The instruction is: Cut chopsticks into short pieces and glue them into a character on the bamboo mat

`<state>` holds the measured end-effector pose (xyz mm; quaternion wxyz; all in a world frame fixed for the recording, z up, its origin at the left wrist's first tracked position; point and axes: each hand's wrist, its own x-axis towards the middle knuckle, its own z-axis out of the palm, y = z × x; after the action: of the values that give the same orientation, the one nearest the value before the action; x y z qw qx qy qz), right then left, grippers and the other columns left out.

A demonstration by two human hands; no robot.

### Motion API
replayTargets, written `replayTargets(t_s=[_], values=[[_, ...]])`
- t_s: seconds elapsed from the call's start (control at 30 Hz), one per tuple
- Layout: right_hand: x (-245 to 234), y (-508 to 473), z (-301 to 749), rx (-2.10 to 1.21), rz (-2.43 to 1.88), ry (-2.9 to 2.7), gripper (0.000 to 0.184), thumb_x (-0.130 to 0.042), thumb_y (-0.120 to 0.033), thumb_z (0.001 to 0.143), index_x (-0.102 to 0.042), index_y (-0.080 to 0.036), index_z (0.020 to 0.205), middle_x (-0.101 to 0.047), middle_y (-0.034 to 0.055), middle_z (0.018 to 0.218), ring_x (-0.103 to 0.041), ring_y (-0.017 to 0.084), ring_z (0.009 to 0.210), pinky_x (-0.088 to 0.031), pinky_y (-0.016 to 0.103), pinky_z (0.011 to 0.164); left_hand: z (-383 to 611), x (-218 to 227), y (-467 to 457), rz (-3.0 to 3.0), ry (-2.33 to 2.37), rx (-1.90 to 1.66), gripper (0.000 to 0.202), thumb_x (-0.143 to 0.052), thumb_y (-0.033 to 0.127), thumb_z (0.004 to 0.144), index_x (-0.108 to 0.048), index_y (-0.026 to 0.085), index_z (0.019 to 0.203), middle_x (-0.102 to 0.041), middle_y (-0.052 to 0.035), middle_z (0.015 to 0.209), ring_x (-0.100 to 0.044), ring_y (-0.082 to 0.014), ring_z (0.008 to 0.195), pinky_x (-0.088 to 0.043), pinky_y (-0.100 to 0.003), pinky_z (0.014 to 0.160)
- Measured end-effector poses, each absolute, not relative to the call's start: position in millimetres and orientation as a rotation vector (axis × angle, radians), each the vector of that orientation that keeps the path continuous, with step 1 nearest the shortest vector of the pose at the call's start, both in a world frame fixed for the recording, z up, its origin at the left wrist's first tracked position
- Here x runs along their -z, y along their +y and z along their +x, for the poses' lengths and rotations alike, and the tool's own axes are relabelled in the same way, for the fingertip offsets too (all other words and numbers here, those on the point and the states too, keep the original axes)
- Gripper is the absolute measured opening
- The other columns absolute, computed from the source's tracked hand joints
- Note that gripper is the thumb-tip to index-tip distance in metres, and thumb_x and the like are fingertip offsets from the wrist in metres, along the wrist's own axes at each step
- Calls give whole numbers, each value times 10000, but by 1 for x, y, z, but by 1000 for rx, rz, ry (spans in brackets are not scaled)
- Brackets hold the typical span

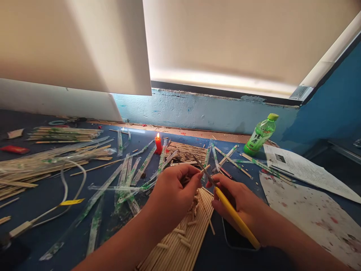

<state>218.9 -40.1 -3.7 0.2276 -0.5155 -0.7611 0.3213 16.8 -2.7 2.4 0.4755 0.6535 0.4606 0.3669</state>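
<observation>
My left hand (175,188) pinches a thin wooden stick (207,168), whose pale end sticks out past the fingertips. My right hand (241,205) is closed around a knife with a yellow handle (235,216). Its blade lies across the stick close to my left fingertips. Below both hands is a flat mat of wooden sticks (172,261) set side by side. Several short cut pieces (184,241) and one longer stick (207,210) lie on it. Beneath my right hand and the knife, a dark phone (238,240) is partly hidden.
A lit red candle (158,145) stands behind my hands, beside a darker stick panel (188,151). Torn chopstick wrappers (122,180) and bundled sticks (64,133) cover the left. A white cable (66,180) curls there. On the right are a green bottle (259,137) and papers (307,210).
</observation>
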Motion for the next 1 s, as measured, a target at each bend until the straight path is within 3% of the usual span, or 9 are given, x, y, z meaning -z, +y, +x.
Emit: replayTargets(t_s=[0.2, 0.4, 0.57, 0.67, 0.87, 1.0], values=[[-4, -42, 216, -882, -1423, -2134, 179, -565, -370, 971, -549, -235, 1087, -622, 5, 937, -564, 169, 826, -457, 298, 746, 18, -3, -8, 1670, 1128, -931, 221, -596, 352, 917, -720, 179, 859, -689, -35, 716, -574, -168, 643, -435, -273, 559], [-3, -42, 211, -932, -1375, -2085, 55, -550, -196, 932, -556, -223, 979, -560, -43, 765, -451, 118, 640, -374, 240, 555, 18, 1, -8, 1722, 1172, -953, 200, -589, 347, 921, -717, 198, 881, -690, -26, 712, -594, -172, 632, -424, -271, 535], [3, -43, 213, -825, -1434, -2098, 122, -554, -106, 850, -525, -222, 875, -500, -66, 684, -360, 113, 593, -300, 250, 509, 18, 0, -10, 1700, 1147, -968, 191, -603, 342, 910, -733, 204, 888, -696, -28, 718, -581, -165, 619, -412, -270, 529], [3, -43, 214, -768, -1435, -2119, 116, -561, -125, 860, -532, -224, 912, -533, -53, 734, -396, 121, 618, -334, 260, 547, 18, -4, -9, 1596, 1112, -1004, 182, -647, 349, 882, -733, 189, 872, -677, -26, 704, -535, -146, 591, -386, -260, 516], [-1, -41, 214, -874, -1350, -2061, 92, -559, -216, 928, -522, -228, 1011, -548, -30, 806, -460, 129, 657, -396, 258, 597, 18, -10, -4, 1183, 888, -894, 260, -688, 422, 861, -733, 171, 810, -474, 55, 502, -253, -75, 443, -186, -222, 415], [2, -41, 215, -856, -1329, -2106, 98, -570, -279, 942, -520, -228, 1010, -582, -6, 853, -511, 152, 711, -444, 282, 653, 18, -9, -2, 1126, 901, -897, 242, -755, 405, 797, -730, 166, 769, -617, 4, 623, -292, -62, 454, -191, -213, 416]])
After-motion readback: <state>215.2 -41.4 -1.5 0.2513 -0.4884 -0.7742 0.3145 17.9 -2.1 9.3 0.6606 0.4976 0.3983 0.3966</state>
